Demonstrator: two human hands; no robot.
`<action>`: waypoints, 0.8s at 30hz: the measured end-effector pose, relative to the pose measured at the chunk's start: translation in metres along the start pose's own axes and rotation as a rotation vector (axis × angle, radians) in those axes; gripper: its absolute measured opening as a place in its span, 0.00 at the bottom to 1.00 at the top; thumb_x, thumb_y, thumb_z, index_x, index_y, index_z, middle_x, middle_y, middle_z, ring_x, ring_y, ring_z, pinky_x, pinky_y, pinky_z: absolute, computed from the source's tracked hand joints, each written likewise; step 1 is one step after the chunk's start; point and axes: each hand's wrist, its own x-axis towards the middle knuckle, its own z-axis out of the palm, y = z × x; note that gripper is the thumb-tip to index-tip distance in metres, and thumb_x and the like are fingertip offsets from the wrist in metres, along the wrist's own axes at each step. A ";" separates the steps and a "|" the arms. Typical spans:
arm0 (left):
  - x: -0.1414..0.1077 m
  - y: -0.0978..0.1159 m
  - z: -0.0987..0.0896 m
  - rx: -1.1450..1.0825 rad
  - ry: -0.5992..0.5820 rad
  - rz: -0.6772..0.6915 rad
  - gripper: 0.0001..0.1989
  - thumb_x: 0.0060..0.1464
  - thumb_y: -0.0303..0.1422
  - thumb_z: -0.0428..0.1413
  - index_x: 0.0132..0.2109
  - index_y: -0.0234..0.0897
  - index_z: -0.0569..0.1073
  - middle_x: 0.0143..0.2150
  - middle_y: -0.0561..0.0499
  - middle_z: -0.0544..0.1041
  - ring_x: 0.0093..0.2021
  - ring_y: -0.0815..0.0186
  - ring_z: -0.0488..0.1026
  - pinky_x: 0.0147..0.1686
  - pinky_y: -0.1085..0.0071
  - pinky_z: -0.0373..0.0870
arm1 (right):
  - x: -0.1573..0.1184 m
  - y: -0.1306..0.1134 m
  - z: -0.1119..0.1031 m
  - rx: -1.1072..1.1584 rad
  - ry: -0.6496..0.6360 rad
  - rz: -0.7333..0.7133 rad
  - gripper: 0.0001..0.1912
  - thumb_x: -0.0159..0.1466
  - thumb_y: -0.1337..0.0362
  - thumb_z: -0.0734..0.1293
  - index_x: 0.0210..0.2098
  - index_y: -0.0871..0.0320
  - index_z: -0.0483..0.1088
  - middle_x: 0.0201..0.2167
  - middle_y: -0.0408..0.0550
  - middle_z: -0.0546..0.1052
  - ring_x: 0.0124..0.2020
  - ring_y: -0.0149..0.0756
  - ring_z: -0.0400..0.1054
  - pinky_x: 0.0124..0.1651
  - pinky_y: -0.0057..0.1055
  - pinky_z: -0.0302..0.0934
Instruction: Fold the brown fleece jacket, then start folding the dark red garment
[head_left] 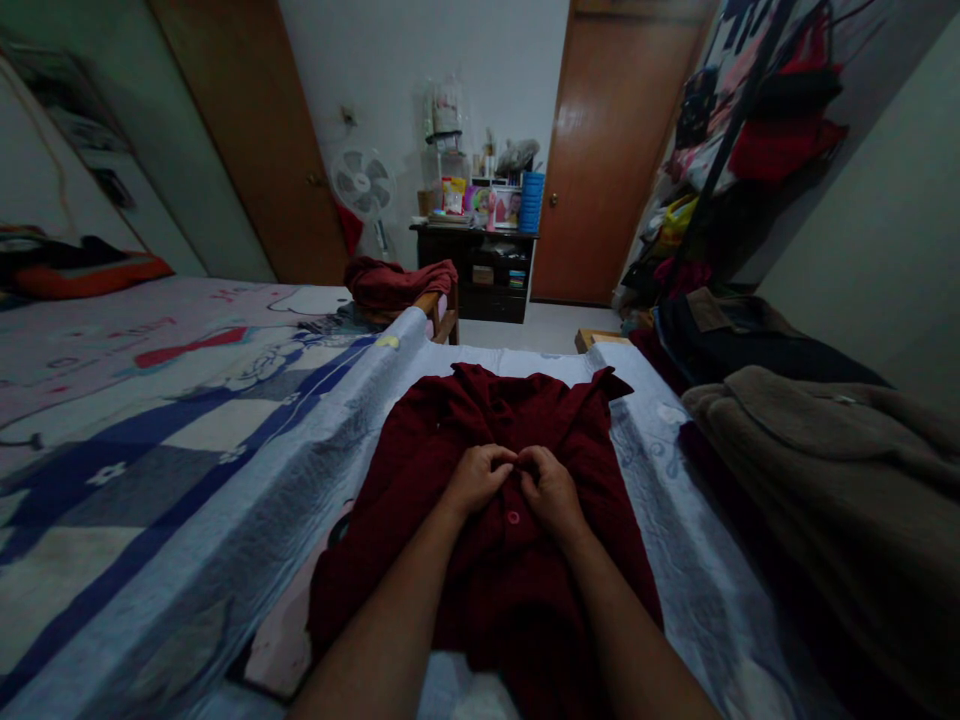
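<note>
A dark red shirt (405, 470) lies spread on the light blue bed cover (694, 510), its collar at the far end. Both hands meet at the middle of its front, below the collar. My left hand (484, 478) pinches the shirt's front edge between thumb and fingers. Touching it at the fingertips, my right hand (549, 488) pinches the cloth from the other side. Just below the hands a pink button (514, 518) shows on the front. What lies between the fingertips is too small to make out.
A pink phone-like case (281, 630) lies partly beneath the shirt's left side. Folded brown clothing (817, 440) is piled on the right. At the left is a blue-and-white checked blanket (135, 480). Beyond the bed stand a fan (364, 183) and a dark cabinet (491, 305).
</note>
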 end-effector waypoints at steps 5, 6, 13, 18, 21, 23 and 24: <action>-0.001 0.001 0.000 -0.003 -0.002 0.004 0.11 0.51 0.24 0.55 0.38 0.37 0.80 0.39 0.50 0.82 0.41 0.64 0.77 0.46 0.69 0.71 | 0.000 0.000 0.003 -0.043 0.013 0.009 0.14 0.56 0.75 0.60 0.39 0.55 0.68 0.38 0.47 0.73 0.40 0.37 0.69 0.46 0.33 0.63; -0.001 0.001 0.000 -0.001 0.000 0.008 0.11 0.51 0.24 0.55 0.38 0.37 0.80 0.39 0.50 0.81 0.41 0.64 0.77 0.46 0.69 0.71 | 0.000 0.000 0.003 -0.050 0.014 0.009 0.14 0.56 0.74 0.60 0.39 0.55 0.68 0.38 0.47 0.73 0.40 0.37 0.68 0.46 0.33 0.63; 0.000 -0.002 0.001 -0.010 -0.002 0.012 0.11 0.52 0.24 0.54 0.38 0.37 0.79 0.39 0.50 0.81 0.42 0.64 0.77 0.47 0.69 0.70 | 0.000 -0.002 0.002 -0.078 0.011 0.000 0.14 0.57 0.74 0.59 0.40 0.54 0.67 0.38 0.46 0.73 0.40 0.37 0.68 0.46 0.32 0.62; 0.001 -0.002 0.002 -0.016 -0.001 0.000 0.10 0.52 0.25 0.53 0.37 0.37 0.79 0.39 0.50 0.81 0.42 0.64 0.76 0.47 0.69 0.70 | 0.001 -0.001 0.002 -0.070 0.012 0.003 0.13 0.58 0.74 0.59 0.40 0.54 0.67 0.38 0.47 0.73 0.40 0.37 0.69 0.46 0.33 0.62; 0.001 -0.002 0.002 -0.026 0.004 -0.002 0.10 0.51 0.25 0.53 0.37 0.38 0.78 0.39 0.50 0.81 0.41 0.64 0.76 0.46 0.70 0.70 | 0.001 -0.001 0.002 -0.051 0.018 -0.001 0.13 0.59 0.74 0.59 0.40 0.54 0.67 0.39 0.47 0.73 0.41 0.37 0.69 0.46 0.33 0.62; 0.001 -0.002 0.001 -0.042 -0.006 -0.005 0.10 0.52 0.25 0.53 0.37 0.38 0.78 0.38 0.51 0.80 0.41 0.64 0.76 0.46 0.70 0.69 | 0.001 -0.001 0.002 -0.046 0.020 -0.008 0.13 0.59 0.74 0.59 0.40 0.54 0.68 0.39 0.47 0.73 0.41 0.37 0.69 0.46 0.33 0.62; 0.001 -0.002 0.001 -0.050 -0.012 -0.008 0.10 0.52 0.25 0.53 0.37 0.38 0.78 0.38 0.51 0.80 0.41 0.64 0.76 0.46 0.70 0.69 | 0.000 -0.001 0.002 -0.043 0.020 -0.011 0.13 0.59 0.73 0.59 0.40 0.55 0.68 0.39 0.47 0.73 0.41 0.37 0.69 0.46 0.33 0.62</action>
